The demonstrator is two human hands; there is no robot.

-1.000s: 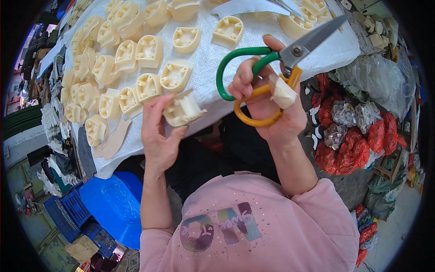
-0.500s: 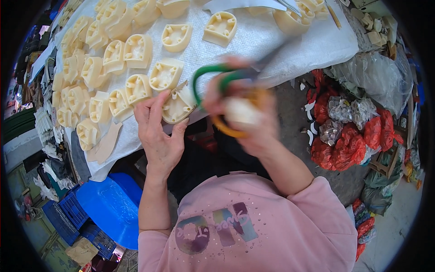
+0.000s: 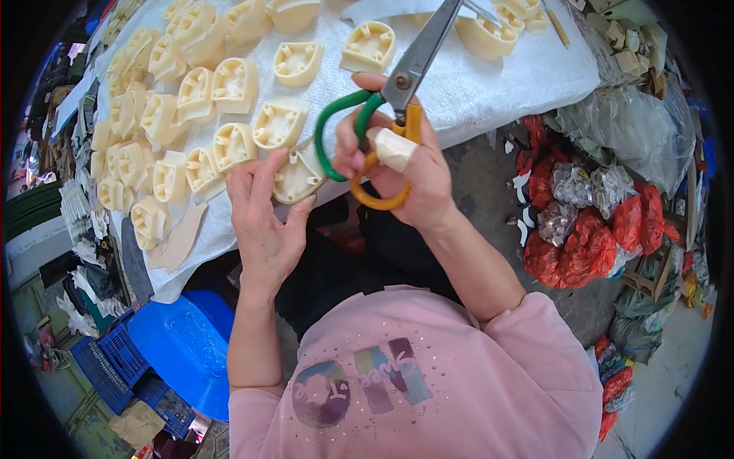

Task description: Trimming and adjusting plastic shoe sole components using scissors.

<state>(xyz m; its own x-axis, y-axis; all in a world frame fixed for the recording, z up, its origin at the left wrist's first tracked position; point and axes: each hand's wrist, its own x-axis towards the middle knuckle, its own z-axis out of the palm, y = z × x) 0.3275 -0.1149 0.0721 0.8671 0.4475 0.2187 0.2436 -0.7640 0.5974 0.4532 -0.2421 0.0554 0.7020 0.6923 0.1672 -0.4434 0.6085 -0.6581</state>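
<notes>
The desk under its white cloth carries rows of cream moulded plastic pieces, hollow sides up. At its near edge the left hand pinches one such cream piece between fingers and thumb. The right hand grips large scissors, green and orange loops, blades pointing away. Red bags lie on the floor right, a blue crate lower left

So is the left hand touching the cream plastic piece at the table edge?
Touching: the head view shows the left hand fingers resting on the cream plastic piece.
</notes>
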